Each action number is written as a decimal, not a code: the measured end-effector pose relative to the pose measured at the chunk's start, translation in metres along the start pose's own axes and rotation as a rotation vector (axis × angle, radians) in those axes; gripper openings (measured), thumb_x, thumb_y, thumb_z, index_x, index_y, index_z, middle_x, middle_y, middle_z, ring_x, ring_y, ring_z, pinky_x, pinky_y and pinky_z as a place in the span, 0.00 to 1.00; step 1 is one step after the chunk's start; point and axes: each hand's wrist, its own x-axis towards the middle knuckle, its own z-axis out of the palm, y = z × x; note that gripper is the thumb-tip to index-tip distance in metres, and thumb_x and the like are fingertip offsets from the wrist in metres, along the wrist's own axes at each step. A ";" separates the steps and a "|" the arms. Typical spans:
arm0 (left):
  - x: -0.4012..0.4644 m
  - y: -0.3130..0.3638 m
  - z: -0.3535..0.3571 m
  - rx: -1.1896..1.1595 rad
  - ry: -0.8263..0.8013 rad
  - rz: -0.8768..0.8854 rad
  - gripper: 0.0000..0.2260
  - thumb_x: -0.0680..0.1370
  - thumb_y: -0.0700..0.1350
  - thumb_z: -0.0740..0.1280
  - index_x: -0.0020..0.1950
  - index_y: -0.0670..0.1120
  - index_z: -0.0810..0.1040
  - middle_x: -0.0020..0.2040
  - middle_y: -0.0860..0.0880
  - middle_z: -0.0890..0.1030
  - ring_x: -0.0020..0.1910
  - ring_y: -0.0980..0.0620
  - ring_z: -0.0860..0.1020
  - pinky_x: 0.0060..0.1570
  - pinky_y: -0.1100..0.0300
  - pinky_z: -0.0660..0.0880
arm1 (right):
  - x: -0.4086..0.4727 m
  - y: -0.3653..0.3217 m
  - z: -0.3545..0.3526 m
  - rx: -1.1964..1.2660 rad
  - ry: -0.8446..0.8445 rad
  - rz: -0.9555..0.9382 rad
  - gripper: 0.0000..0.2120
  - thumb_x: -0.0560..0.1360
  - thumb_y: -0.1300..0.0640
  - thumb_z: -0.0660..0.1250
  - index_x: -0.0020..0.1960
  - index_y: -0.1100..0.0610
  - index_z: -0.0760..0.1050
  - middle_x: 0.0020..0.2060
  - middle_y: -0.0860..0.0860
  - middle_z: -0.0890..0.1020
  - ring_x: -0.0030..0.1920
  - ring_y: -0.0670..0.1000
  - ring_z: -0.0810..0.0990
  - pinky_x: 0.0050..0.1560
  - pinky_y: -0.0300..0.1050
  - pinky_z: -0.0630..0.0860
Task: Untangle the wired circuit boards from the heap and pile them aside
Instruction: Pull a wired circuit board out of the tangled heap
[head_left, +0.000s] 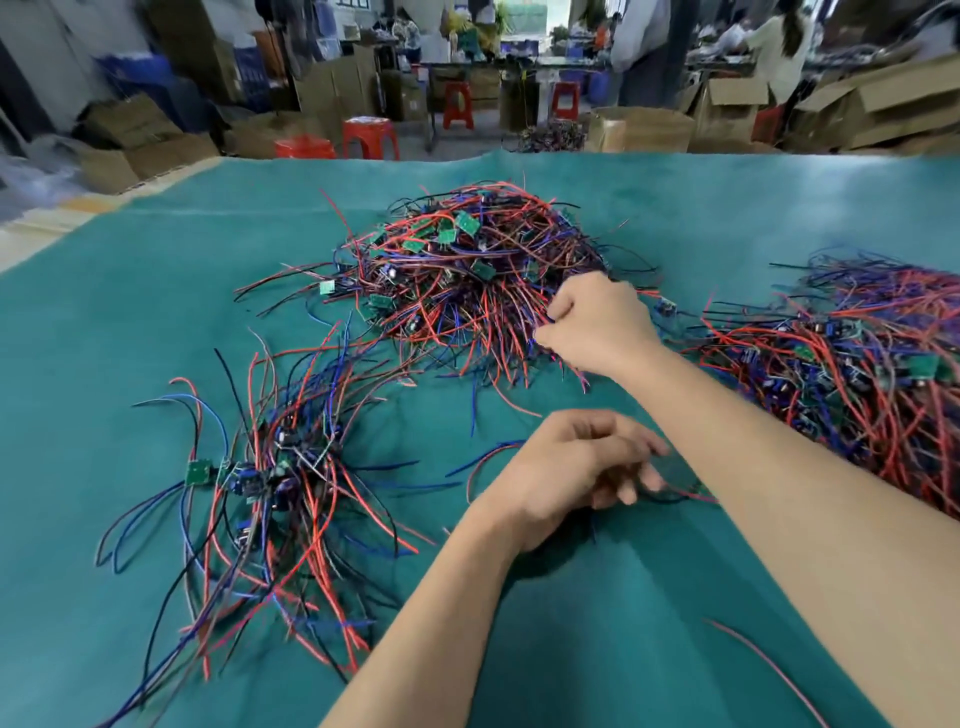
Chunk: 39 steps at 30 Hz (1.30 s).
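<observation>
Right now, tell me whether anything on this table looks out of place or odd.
One red wire lies alone near the table's front right edge, apart from every pile. The rest is tangle: the middle heap, the left pile and the right pile. No damage is discernible.

Red, blue, blk wires (457, 312) w/ green boards (466, 222) on teal cloth (130, 322).

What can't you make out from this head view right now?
- What the left hand holds: fingers motion-blurred.
- Which wires the right hand grips at the heap: its curled fingers hide them.
- How far the right-side pile extends: cut by the frame edge and the right forearm.
</observation>
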 end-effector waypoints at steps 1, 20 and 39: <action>0.000 0.001 0.000 -0.005 -0.004 -0.002 0.12 0.80 0.35 0.61 0.44 0.47 0.80 0.35 0.48 0.82 0.27 0.57 0.72 0.30 0.62 0.61 | 0.002 0.008 0.005 -0.030 -0.019 0.017 0.17 0.71 0.47 0.76 0.56 0.52 0.81 0.58 0.57 0.83 0.59 0.61 0.81 0.58 0.51 0.78; 0.005 0.006 -0.004 -0.314 0.184 -0.086 0.08 0.83 0.44 0.60 0.58 0.44 0.75 0.41 0.43 0.84 0.28 0.53 0.76 0.29 0.65 0.68 | -0.062 0.094 -0.057 0.970 -0.091 0.041 0.06 0.65 0.57 0.76 0.35 0.60 0.83 0.23 0.56 0.78 0.18 0.47 0.68 0.19 0.33 0.55; 0.005 -0.001 -0.002 -0.052 0.187 0.022 0.11 0.80 0.39 0.65 0.48 0.30 0.77 0.31 0.48 0.75 0.27 0.53 0.70 0.29 0.62 0.63 | -0.096 0.098 -0.010 0.979 0.073 0.059 0.12 0.74 0.50 0.76 0.37 0.56 0.81 0.26 0.49 0.78 0.25 0.47 0.71 0.21 0.38 0.62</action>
